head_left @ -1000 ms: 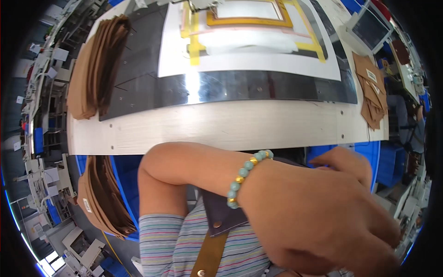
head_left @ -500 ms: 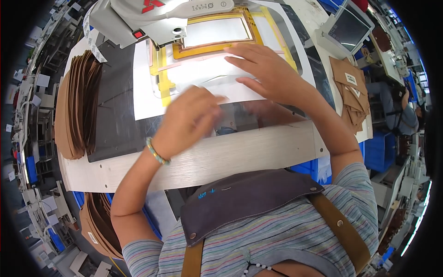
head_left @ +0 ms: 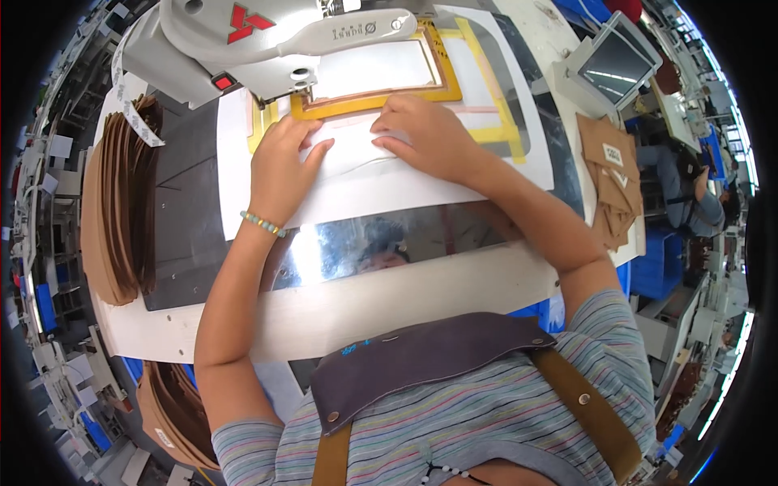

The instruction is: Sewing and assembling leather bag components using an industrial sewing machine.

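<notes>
A yellow-edged frame (head_left: 352, 106) with a white rectangle inside lies beneath a sewing machine head (head_left: 279, 49). Under it spreads a white sheet (head_left: 348, 190), with strips of yellow tape (head_left: 494, 134) around the frame. My left hand (head_left: 285, 158), a beaded bracelet at its wrist, is at the frame's near left corner, fingers bent and thumb apart. My right hand (head_left: 425, 138) rests by the middle of the near edge, its fingers curved and its thumb spread from them. I see nothing lifted in either hand; the fingertips' exact contact is hard to make out.
A stack of brown sheets (head_left: 109, 211) stands on the table's left. More brown pieces (head_left: 608, 154) with a white label lie to the right, below a tilted screen (head_left: 616, 61). A shiny metal plate (head_left: 348, 247) runs along the near side. Another person (head_left: 689, 182) sits far right.
Both hands have come to the frame's near edge. My left hand moved forward and left, and my right hand drew slightly left with its fingers more bent. The whole view has shifted slightly.
</notes>
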The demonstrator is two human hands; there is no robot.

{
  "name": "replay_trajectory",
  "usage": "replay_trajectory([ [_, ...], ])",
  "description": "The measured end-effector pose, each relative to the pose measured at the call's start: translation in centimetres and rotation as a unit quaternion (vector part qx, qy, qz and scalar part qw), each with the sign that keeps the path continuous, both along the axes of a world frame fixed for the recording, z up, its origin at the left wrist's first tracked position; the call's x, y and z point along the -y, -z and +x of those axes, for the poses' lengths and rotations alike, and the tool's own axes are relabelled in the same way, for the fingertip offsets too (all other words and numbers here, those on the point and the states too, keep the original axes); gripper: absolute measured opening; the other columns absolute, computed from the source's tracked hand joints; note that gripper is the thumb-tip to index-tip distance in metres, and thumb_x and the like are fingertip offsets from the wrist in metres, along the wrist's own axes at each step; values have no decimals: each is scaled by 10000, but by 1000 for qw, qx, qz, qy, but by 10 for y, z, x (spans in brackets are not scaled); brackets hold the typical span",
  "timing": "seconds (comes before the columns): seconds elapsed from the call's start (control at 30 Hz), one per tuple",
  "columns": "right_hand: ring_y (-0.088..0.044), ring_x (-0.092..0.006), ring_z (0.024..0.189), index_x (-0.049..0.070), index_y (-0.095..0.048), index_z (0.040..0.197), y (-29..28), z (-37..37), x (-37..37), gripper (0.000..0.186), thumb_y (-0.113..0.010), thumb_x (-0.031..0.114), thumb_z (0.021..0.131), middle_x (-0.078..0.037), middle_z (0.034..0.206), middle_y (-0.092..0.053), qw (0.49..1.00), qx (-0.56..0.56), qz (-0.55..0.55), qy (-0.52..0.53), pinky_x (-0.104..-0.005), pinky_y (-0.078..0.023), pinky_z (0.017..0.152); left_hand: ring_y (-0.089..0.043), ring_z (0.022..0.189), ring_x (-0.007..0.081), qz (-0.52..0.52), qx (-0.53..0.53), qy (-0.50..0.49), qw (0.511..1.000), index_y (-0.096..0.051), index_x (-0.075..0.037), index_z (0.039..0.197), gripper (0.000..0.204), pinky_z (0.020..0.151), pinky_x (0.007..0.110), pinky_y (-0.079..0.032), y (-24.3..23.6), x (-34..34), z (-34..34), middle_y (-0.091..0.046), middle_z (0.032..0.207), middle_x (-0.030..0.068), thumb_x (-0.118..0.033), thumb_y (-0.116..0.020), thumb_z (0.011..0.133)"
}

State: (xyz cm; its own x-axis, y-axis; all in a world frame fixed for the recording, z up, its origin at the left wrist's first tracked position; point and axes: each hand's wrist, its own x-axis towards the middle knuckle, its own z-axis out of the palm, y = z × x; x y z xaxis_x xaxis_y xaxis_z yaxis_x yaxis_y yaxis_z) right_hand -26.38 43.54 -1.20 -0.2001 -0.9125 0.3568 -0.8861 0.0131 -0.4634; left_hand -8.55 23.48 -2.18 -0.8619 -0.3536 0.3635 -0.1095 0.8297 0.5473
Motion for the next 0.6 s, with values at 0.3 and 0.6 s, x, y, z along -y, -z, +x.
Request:
replay_trajectory([
  [0.3, -664, -280, 951, 70, -755, 992, -3, -5, 2, 135, -737, 200, 960, -60, 986, -666, 997, -3, -76, 17, -400, -542, 793, -604, 804, 180, 19, -31, 21, 999, -758, -11, 1157, 334, 736, 317, -515, -6, -1, 1, -595, 858, 66, -171, -855, 880],
  [0.6, -666, -274, 936, 64, -768, 980, 7, -2, 4, 157, -760, 219, 961, -64, 974, -675, 998, 36, -36, 28, -387, -541, 801, -614, 853, 208, 2, -7, 27, 1000, -756, -17, 1177, 364, 770, 332, -512, -3, -1, 2, -603, 875, 67, -162, -864, 861],
])
